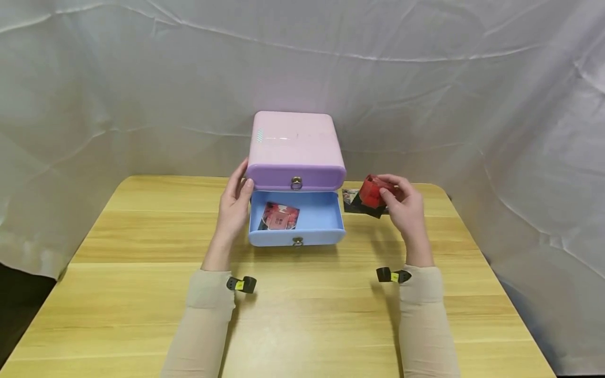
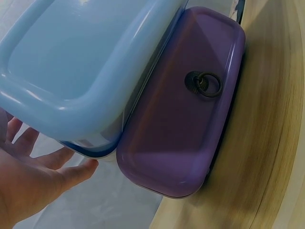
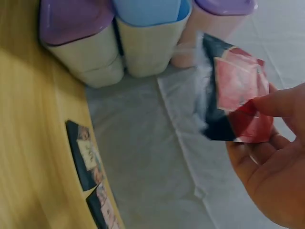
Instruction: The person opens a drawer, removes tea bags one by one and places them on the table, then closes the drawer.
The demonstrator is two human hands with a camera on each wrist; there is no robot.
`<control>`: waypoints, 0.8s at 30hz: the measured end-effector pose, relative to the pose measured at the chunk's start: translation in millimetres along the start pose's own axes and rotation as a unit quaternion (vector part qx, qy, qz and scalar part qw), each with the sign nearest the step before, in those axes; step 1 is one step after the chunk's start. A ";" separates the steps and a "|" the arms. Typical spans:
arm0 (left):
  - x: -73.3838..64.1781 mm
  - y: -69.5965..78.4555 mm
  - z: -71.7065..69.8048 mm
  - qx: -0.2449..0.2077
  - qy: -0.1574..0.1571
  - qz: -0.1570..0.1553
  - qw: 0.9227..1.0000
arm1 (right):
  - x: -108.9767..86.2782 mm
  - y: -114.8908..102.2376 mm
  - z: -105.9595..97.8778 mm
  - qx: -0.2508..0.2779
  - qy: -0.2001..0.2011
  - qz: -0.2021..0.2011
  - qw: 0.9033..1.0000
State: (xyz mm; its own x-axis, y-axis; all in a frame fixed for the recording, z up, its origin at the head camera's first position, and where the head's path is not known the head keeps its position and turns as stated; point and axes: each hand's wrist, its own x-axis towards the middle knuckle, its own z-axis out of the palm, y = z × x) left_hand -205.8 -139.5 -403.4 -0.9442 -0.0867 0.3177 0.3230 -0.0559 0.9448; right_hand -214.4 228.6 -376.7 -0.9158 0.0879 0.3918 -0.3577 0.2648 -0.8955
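Note:
A small drawer cabinet (image 1: 295,144) with a pink top stands at the back of the table. Its blue drawer (image 1: 326,238) is pulled out, and a red and black packet (image 1: 279,218) lies in the left part of it. My left hand (image 1: 233,203) rests against the cabinet's left side, fingers spread and fairly straight in the left wrist view. To the right of the cabinet, my right hand (image 1: 407,207) pinches another red and black packet (image 3: 236,86) between thumb and fingers, held up above the table.
Further dark packets with printed pictures (image 3: 86,155) lie on the wooden table (image 1: 302,315) beside the cabinet, partly hidden below the held one. Purple drawers (image 2: 190,105) sit above and below the blue one, with ring pulls. A pale cloth (image 1: 189,79) hangs behind and at the sides.

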 end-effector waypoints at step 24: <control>-2.9 1.1 -0.4 -0.003 0.001 -0.002 1.000 | 9.1 52.2 7.4 -0.279 -0.176 0.101 0.938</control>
State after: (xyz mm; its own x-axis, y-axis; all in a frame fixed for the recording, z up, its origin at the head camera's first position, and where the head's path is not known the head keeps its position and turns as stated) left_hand -202.7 -139.7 -403.3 -0.9454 -0.0886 0.3135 0.3194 -0.0626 0.9455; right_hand -242.8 236.1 -421.4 -0.9933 -0.1069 0.0433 -0.1090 0.7477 -0.6551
